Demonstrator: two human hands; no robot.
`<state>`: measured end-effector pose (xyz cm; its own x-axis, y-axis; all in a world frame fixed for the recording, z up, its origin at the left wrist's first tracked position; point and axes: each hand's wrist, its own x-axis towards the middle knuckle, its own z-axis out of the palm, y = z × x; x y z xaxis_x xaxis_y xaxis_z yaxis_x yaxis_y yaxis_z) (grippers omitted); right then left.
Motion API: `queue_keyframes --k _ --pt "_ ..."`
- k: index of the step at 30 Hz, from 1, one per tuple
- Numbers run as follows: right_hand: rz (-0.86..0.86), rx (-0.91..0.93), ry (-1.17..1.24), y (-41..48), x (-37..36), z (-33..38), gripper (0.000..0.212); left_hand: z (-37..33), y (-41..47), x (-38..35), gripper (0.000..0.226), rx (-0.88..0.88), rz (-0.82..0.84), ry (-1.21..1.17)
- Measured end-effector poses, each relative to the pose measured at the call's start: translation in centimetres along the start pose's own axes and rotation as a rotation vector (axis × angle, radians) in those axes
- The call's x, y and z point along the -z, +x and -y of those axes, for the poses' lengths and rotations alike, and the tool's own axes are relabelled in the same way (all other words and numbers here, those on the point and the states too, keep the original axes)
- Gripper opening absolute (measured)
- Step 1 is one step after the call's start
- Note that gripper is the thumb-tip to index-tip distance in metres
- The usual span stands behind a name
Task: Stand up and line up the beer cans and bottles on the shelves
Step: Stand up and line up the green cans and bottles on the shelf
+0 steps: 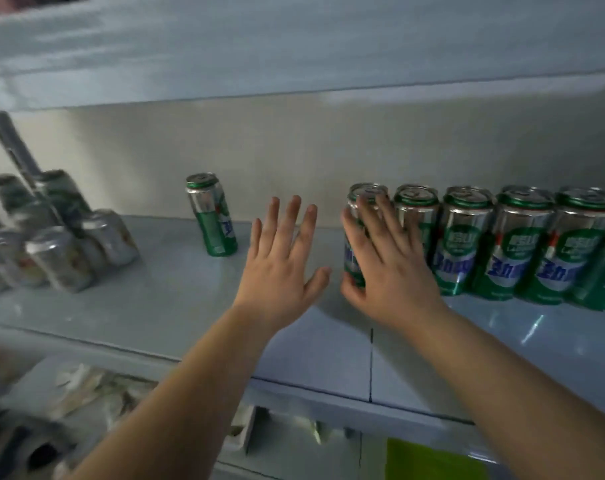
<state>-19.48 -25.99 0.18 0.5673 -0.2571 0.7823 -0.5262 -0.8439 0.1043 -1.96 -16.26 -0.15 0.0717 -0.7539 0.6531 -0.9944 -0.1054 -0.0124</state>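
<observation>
The right hand (387,268) lies with straight, spread fingers flat against the green can (352,261). Its thumb sits low at the can's left side, possibly hooked round it. From this can, a row of matching cans (512,244) runs off to the right, touching. Just left of it, the left hand (280,265) hovers open, holding nothing. A lone can (213,216) stands beyond, on the shelf (176,299).

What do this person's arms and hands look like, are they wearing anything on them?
Nothing is worn. The left hand and right hand are bare: no gloves, no rings visible. The left forearm and right forearm are bare too, with no sleeve, watch or bracelet in view.
</observation>
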Motion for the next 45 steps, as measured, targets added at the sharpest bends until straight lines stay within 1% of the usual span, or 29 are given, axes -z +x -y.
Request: queue_keyframes --k 3,7,12,17,21,25,27,31,34,36,39,41,43,45 --pt "0.085 0.080 0.081 0.9 -0.4 3.1 0.084 2.0 -2.9 2.2 0.081 0.091 0.041 0.103" --pt "0.202 0.177 0.135 2.5 -1.1 7.1 0.092 4.2 -6.6 5.1 0.082 0.199 0.103 0.174" --pt "0.279 0.200 0.215 4.0 -2.0 11.3 0.091 6.7 -9.7 7.3 0.081 0.272 0.145 0.220" --pt "0.339 0.195 0.274 4.9 -3.7 13.9 0.088 9.3 -10.7 7.7 0.080 0.295 0.157 0.211" --pt "0.374 0.123 0.331 7.2 -4.9 14.7 0.088 12.2 -10.6 7.6 0.079 0.294 0.168 0.173" --pt "0.329 -0.053 0.391 11.5 -7.6 14.8 0.092 17.2 -9.0 9.2 0.077 0.274 0.130 0.150" --pt "0.339 -0.163 0.446 13.8 -9.5 14.9 0.095 20.0 -7.9 10.1 0.076 0.254 0.107 0.135" --pt "0.349 -0.324 0.598 18.1 -13.4 14.9 0.098 23.8 -6.3 9.9 0.075 0.216 0.137 0.014" --pt "0.346 -0.371 0.659 20.4 -15.3 15.3 0.097 24.9 -5.1 8.7 0.076 0.219 0.169 -0.178" --pt "0.335 -0.359 0.705 21.2 -16.0 15.7 0.087 25.5 -4.0 7.4 0.078 0.266 0.214 -0.315" --pt "0.264 -0.327 0.673 21.1 -16.4 15.7 0.059 26.2 -2.1 4.7 0.083 0.320 0.258 -0.477" --pt "0.226 -0.339 0.616 20.5 -15.7 15.3 0.055 26.4 -0.9 2.6 0.086 0.359 0.325 -0.565" --pt "0.233 -0.375 0.545 19.9 -14.7 14.7 0.054 25.9 0.3 0.7 0.087 0.386 0.401 -0.658" --pt "0.252 -0.421 0.489 19.0 -13.4 13.9 0.053 24.6 1.3 -0.9 0.082 0.370 0.477 -0.732"
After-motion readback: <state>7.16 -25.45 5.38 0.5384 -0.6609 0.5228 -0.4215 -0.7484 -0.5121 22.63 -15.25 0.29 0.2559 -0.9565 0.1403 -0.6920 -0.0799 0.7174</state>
